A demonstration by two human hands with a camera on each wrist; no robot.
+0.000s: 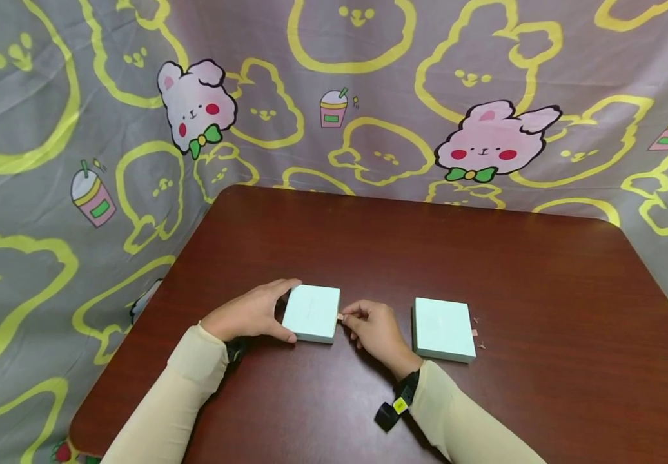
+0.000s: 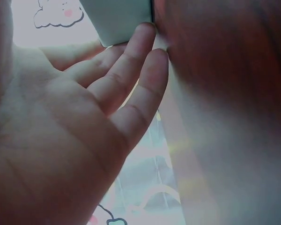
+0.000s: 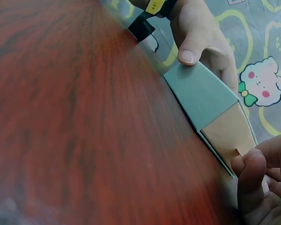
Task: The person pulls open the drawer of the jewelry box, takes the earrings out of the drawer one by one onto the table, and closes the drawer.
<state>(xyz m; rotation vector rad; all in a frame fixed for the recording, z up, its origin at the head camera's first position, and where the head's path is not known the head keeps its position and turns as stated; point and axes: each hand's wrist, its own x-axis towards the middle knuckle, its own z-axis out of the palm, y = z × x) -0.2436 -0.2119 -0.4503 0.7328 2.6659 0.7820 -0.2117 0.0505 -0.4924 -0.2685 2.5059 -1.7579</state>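
Note:
A pale mint-green drawer box (image 1: 312,313) lies flat on the table at centre left. My left hand (image 1: 251,314) holds it from the left, thumb at the near edge and fingers at the far edge; in the left wrist view its fingers (image 2: 126,70) touch the box (image 2: 119,21). My right hand (image 1: 376,332) pinches the small ribbon tab (image 1: 340,316) on the box's right side. In the right wrist view the beige drawer front (image 3: 230,133) shows inside the green sleeve, the tab between my thumb and finger.
A second mint-green box (image 1: 443,328) sits to the right of my right hand, its pinkish tab (image 1: 475,333) sticking out. Tiny objects (image 1: 481,346), too small to make out, lie beside it. A patterned cloth (image 1: 380,148) hangs behind the brown table (image 1: 380,245).

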